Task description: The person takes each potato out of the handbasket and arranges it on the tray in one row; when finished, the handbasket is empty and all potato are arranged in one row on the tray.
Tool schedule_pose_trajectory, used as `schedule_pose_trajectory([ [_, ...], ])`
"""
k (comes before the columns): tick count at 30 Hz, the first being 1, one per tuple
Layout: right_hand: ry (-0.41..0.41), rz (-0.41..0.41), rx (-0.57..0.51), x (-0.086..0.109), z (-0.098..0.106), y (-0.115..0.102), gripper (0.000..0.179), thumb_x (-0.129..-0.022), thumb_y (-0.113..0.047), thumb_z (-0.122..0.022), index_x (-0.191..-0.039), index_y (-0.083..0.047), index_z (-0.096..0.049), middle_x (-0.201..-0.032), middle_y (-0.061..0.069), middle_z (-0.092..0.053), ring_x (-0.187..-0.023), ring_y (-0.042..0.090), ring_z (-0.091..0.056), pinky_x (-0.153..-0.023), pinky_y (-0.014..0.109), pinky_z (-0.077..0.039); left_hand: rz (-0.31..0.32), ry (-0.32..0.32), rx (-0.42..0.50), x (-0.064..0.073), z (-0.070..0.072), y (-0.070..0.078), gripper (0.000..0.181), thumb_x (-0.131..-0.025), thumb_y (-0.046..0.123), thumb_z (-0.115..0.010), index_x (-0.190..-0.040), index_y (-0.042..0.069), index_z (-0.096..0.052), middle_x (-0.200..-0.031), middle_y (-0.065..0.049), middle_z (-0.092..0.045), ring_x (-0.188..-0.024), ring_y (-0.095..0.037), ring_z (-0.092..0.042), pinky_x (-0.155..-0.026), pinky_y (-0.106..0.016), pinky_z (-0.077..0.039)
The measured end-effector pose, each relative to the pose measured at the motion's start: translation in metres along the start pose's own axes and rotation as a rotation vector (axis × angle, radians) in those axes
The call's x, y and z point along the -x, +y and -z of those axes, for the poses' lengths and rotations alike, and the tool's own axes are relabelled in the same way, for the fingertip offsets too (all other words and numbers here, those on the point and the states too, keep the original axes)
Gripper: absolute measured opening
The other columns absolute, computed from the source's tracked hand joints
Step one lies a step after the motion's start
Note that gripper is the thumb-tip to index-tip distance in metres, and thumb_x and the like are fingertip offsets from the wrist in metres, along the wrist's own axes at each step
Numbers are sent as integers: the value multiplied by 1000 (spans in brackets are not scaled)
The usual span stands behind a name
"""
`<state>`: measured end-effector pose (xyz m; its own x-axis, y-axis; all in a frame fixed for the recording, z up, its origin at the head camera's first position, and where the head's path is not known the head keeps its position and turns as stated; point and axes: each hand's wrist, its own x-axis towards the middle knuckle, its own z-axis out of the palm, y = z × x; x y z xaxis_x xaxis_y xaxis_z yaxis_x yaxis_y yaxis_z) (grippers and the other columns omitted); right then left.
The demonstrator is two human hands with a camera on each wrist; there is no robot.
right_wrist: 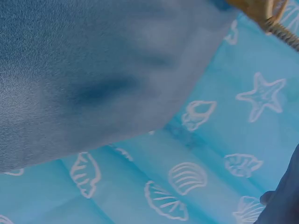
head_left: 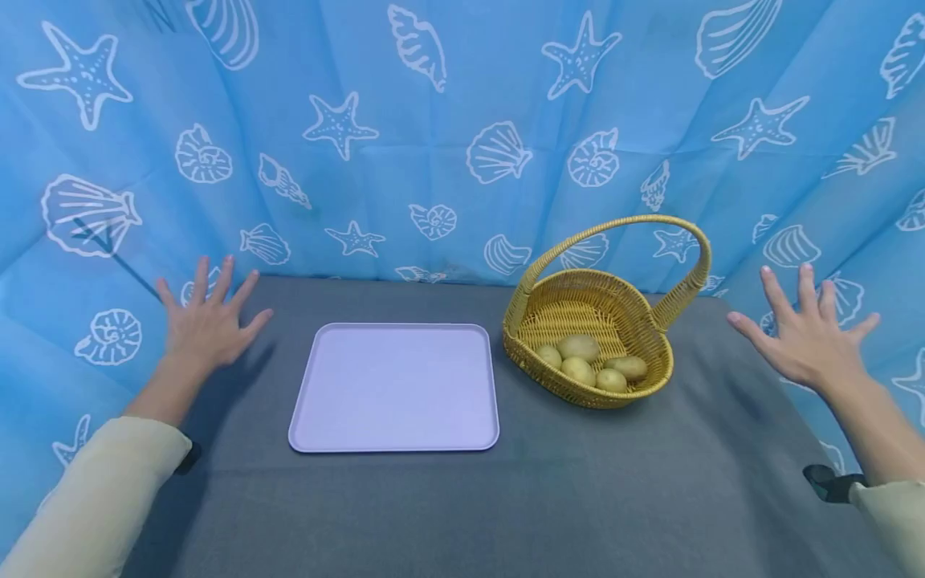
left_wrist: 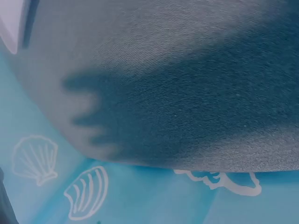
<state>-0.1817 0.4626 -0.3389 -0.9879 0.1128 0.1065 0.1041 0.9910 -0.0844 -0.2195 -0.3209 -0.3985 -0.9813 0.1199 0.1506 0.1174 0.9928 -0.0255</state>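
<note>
My left hand (head_left: pixel 208 325) hovers over the table's left side with its fingers spread, holding nothing. On the far right, my right hand (head_left: pixel 812 337) is likewise raised with fingers spread and nothing in it. Between them stands a yellow wicker basket (head_left: pixel 654 353) with a tall arched handle, nearer the right hand. Several potatoes (head_left: pixel 579 370) lie inside it, toward its front. Left of the basket, a flat pale-purple tray (head_left: pixel 393 385) with bare surface lies nearer my left hand. Neither hand touches the basket or the tray.
A grey cloth covers the table (head_left: pixel 433 514). Behind it and on both sides hangs a blue curtain (head_left: pixel 448 104) printed with white shells and starfish. The basket's handle rises in front of the curtain. Dark bands (head_left: pixel 831 484) circle my wrists.
</note>
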Motion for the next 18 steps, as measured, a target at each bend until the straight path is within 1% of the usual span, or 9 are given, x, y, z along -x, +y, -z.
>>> schedule_pose_trajectory([
  [3,22,41,-19,7,7,-8,93,-95,-70,-35,-158,-20,12,-158,24,26,-141,56,20,-95,84,15,-35,28,-12,3,-1,2,74,-100,56,-43,-159,16,-24,-166,-17,-3,-151,-39,13,-103,-74,22],
  [6,39,111,-69,15,14,-18,90,-98,-62,-40,-159,-19,10,-160,20,27,-143,54,17,-100,79,17,-70,50,-30,7,-1,5,73,-99,55,-46,-158,16,-27,-166,-16,-5,-151,-40,7,-104,-75,19],
  [8,45,166,-124,21,19,-26,88,-99,-54,-45,-160,-20,8,-161,14,26,-144,53,14,-103,75,18,-94,49,-47,9,-2,8,73,-99,56,-46,-158,17,-27,-166,-15,-7,-152,-40,4,-105,-76,15],
  [11,54,238,-236,31,26,-36,87,-98,-41,-53,-161,-22,3,-165,9,20,-147,51,10,-107,71,18,-133,24,-68,12,-3,12,74,-98,59,-44,-158,18,-26,-167,-13,-8,-152,-39,4,-105,-77,13],
  [12,63,254,-270,35,27,-40,87,-97,-38,-56,-161,-22,0,-166,8,17,-147,51,8,-108,71,16,-147,14,-70,13,-4,14,75,-98,60,-43,-158,19,-26,-167,-13,-8,-152,-38,5,-105,-77,13],
  [15,90,291,-389,44,30,-50,86,-93,-30,-65,-161,-26,-13,-168,6,1,-148,49,-9,-108,76,5,-181,0,-67,15,-7,19,75,-98,61,-43,-158,18,-27,-167,-12,-8,-152,-35,9,-106,-76,15],
  [18,74,316,-472,50,30,-62,89,-88,-23,-74,-159,-32,-21,-165,8,-19,-144,47,-27,-103,81,-12,-200,6,-56,16,-11,23,75,-98,61,-44,-157,18,-30,-167,-11,-8,-152,-32,12,-106,-74,17],
])
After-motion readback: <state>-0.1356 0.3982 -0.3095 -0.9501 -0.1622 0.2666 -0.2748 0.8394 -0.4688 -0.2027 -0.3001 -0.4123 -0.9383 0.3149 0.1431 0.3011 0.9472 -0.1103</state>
